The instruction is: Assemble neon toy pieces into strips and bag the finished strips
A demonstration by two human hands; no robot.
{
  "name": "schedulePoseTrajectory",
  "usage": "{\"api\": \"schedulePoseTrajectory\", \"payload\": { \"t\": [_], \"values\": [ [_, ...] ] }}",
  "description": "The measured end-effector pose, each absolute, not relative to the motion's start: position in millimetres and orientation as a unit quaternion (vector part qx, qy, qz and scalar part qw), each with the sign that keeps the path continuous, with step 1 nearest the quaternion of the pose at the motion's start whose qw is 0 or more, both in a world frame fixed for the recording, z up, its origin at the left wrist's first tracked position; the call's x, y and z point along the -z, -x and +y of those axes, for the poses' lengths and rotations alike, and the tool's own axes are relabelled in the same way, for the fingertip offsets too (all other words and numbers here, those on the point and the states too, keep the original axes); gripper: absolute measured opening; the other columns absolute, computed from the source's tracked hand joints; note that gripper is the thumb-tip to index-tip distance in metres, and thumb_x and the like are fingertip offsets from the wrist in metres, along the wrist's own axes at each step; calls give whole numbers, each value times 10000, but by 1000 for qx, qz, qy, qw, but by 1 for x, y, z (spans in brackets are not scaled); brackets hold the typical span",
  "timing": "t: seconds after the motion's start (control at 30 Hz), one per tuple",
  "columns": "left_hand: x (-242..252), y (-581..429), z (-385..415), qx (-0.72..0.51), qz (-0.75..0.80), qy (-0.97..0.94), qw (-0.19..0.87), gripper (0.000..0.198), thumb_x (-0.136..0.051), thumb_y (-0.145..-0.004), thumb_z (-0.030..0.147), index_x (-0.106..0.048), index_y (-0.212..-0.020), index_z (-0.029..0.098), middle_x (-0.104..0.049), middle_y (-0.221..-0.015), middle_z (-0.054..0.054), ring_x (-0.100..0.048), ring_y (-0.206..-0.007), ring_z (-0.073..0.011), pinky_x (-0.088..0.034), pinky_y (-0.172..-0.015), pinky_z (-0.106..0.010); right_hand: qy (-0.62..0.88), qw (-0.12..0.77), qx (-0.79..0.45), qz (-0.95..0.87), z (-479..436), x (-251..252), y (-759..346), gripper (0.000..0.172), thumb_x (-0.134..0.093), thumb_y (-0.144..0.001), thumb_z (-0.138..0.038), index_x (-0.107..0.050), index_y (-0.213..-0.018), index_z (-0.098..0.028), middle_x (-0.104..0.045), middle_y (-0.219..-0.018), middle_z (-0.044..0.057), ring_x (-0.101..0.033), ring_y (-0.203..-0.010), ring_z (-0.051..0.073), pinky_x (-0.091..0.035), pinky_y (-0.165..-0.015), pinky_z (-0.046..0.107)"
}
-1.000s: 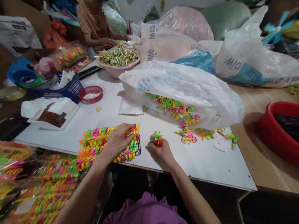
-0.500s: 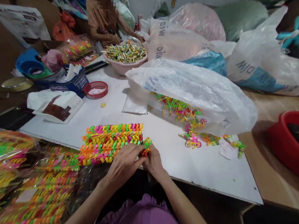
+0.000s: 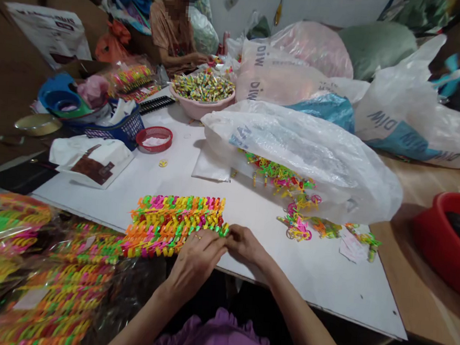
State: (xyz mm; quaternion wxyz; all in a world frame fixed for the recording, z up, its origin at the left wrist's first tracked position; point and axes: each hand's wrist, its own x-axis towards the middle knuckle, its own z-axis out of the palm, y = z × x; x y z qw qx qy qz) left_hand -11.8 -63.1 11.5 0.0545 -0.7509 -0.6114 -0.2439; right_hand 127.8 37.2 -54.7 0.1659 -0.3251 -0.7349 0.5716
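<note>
At the bright plastic rows [image 3: 175, 222], right end.
My left fingers [image 3: 214, 243] and right fingers [image 3: 238, 233] bent close together; can't tell if gripping. Rows immediately left of them; white bag [image 3: 295, 137] beyond, on the table [image 3: 329, 276].

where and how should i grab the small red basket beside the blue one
Probably pinch the right rim of the small red basket, coming from the right: its raised, round wall gives an edge to grip there, while the blue basket crowds its left.
</note>
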Motion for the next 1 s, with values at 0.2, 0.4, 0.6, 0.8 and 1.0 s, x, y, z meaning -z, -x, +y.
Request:
{"api": "schedulePoseTrajectory", "payload": {
  "t": [0.2,0.4,0.6,0.8,1.0],
  "values": [
    [-42,39,-21,230,-650,723,33,238,-512,-857,288,-600,-1050,179,-606,-1000,-75,-532,-966,-219,-409,-844,-373,378,240,-463,-765,82,55,-101,205,-565,-758,-209,-614,-951,-160,-605,-870,32,-552,-735,124,-430,-685,244],
    [-23,44,0,228,-631,734,-110,228,-417,-884,141,-622,-982,153,-608,-908,-57,-540,-911,-165,-430,-842,-310,308,214,-415,-829,79,57,-92,170,-521,-792,-187,-634,-918,-176,-615,-829,16,-550,-753,130,-417,-713,242],
    [-19,47,-5,264,-623,725,-126,235,-430,-862,96,-628,-966,168,-613,-906,-43,-534,-907,-152,-424,-862,-293,284,222,-344,-867,71,61,-84,159,-515,-790,-232,-609,-911,-187,-554,-819,14,-508,-727,136,-391,-642,227],
    [-19,31,-8,234,-565,781,-127,210,-430,-859,89,-615,-924,167,-606,-903,-41,-528,-908,-147,-413,-868,-269,255,260,-395,-843,61,64,-106,175,-461,-828,-294,-598,-837,-187,-561,-829,36,-540,-784,168,-432,-692,261],
    [-25,-42,14,184,-352,908,-130,130,-537,-793,102,-606,-898,131,-611,-865,-61,-544,-885,-170,-410,-872,-270,430,316,-332,-778,16,63,-199,231,-485,-785,-313,-595,-938,-180,-601,-943,87,-568,-886,236,-477,-752,346]
  ]
}}
